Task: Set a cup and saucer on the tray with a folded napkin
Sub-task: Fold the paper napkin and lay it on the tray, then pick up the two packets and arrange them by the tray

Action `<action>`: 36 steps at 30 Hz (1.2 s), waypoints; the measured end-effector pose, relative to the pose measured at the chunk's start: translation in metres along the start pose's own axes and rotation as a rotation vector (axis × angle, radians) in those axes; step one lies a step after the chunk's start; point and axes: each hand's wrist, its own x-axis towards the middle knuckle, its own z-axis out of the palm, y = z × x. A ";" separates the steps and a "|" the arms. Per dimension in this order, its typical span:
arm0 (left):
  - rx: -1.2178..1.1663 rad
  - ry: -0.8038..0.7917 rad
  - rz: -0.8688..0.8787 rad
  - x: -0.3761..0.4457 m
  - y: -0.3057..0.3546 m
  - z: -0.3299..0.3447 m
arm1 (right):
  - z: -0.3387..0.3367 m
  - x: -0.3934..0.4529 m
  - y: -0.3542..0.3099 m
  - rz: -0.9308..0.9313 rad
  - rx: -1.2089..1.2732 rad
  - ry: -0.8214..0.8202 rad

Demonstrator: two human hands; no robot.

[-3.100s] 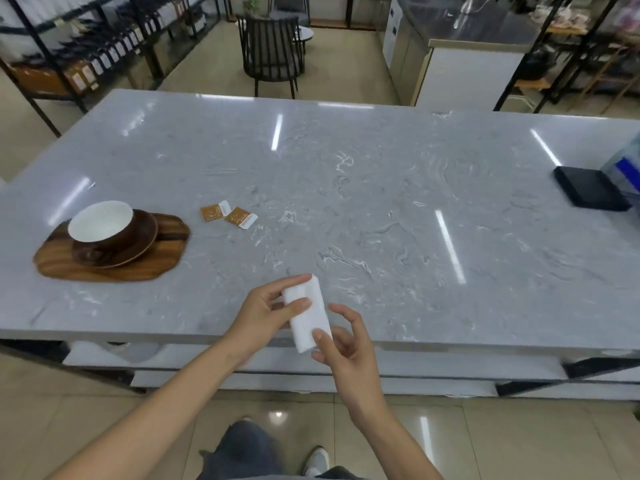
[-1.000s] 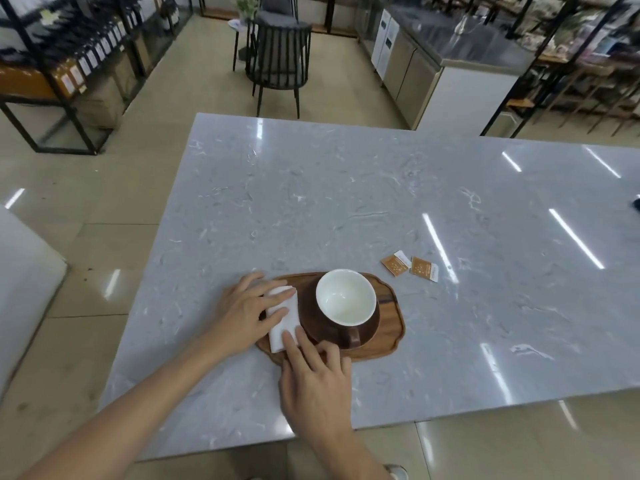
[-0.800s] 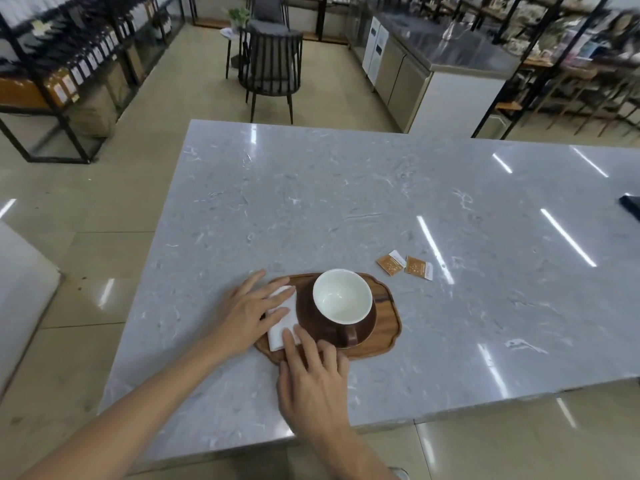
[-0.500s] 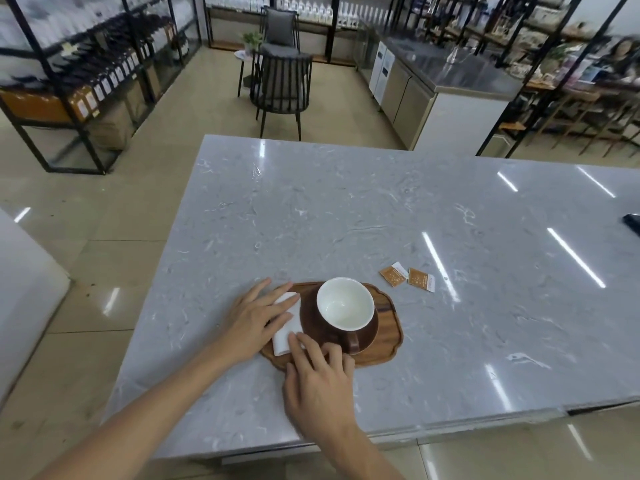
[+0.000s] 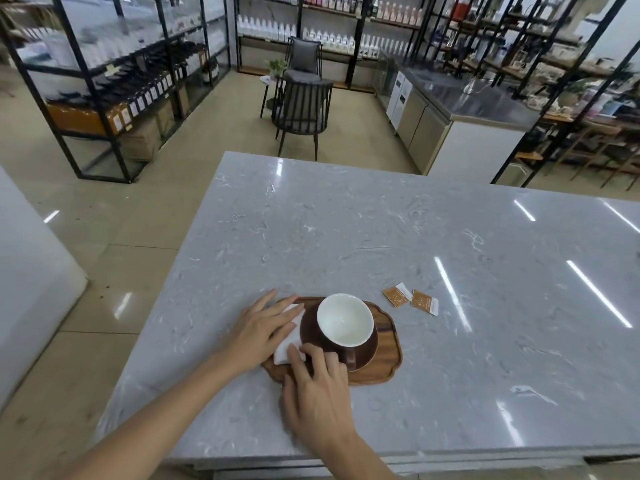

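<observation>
A wooden tray [image 5: 388,362] lies near the front left of the grey marble table. On it stands a brown cup with a white inside [image 5: 344,323] on a brown saucer [image 5: 363,358]. A folded white napkin [image 5: 289,341] lies on the tray's left part, touching the saucer. My left hand [image 5: 263,327] rests flat on the napkin with spread fingers. My right hand [image 5: 318,386] lies over the tray's front edge, its fingertips pressing the napkin's near end. Most of the napkin is hidden under the hands.
Two orange sachets [image 5: 410,299] lie on the marble table [image 5: 346,237] to the right of the tray. The table's left edge is close to the tray. Beyond the table stand a black chair [image 5: 303,112], shelving and a steel counter [image 5: 464,112].
Earlier both hands held the folded napkin in the air, away from the tray. It now lies on the tray beside the saucer. Over the last second the hands have stayed on it.
</observation>
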 end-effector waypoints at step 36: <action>-0.150 -0.331 -0.255 0.226 0.108 0.056 | -0.025 0.124 0.291 0.462 0.117 -0.316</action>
